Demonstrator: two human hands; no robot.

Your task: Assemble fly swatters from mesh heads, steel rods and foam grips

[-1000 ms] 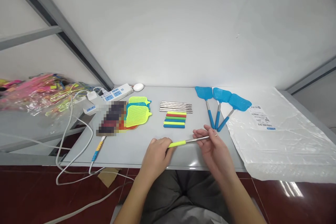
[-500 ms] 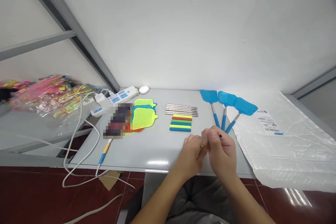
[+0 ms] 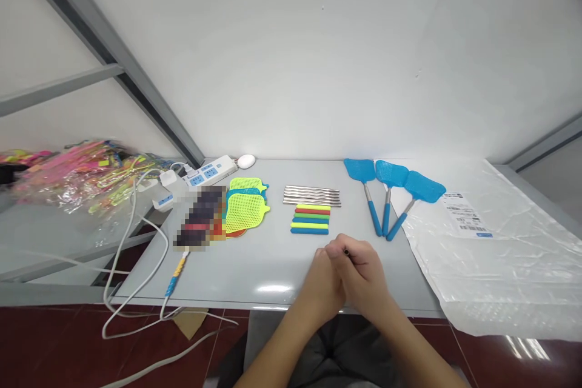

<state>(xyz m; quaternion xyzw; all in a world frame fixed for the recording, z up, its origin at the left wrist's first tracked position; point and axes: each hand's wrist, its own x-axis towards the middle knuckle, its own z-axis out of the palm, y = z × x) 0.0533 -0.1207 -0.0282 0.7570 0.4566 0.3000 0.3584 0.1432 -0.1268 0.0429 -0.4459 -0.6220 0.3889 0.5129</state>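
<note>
My left hand (image 3: 321, 285) and my right hand (image 3: 361, 270) are pressed together over the front of the table, both closed around a slim handle sleeve. Only its dark hollow end (image 3: 346, 251) shows, at the right thumb; fingers cover the rest. Just beyond my hands lies a row of coloured handle sleeves (image 3: 311, 219) in yellow, red, green and blue. Behind the row are several metal rods (image 3: 311, 195), side by side. Three blue fly swatters (image 3: 386, 197) with blue handles lie fanned out to the right.
Yellow, blue and orange swatter heads (image 3: 245, 212) are piled at left beside a pixelated object (image 3: 200, 218). A power strip (image 3: 211, 173), a white mouse-shaped object (image 3: 246, 161) and loose cables (image 3: 120, 248) sit further left. White plastic packaging (image 3: 491, 279) covers the right side.
My hands have moved left and closer together. The yellow-green bit that showed between them is now covered. The view has shifted slightly; things on the table lie as before.
</note>
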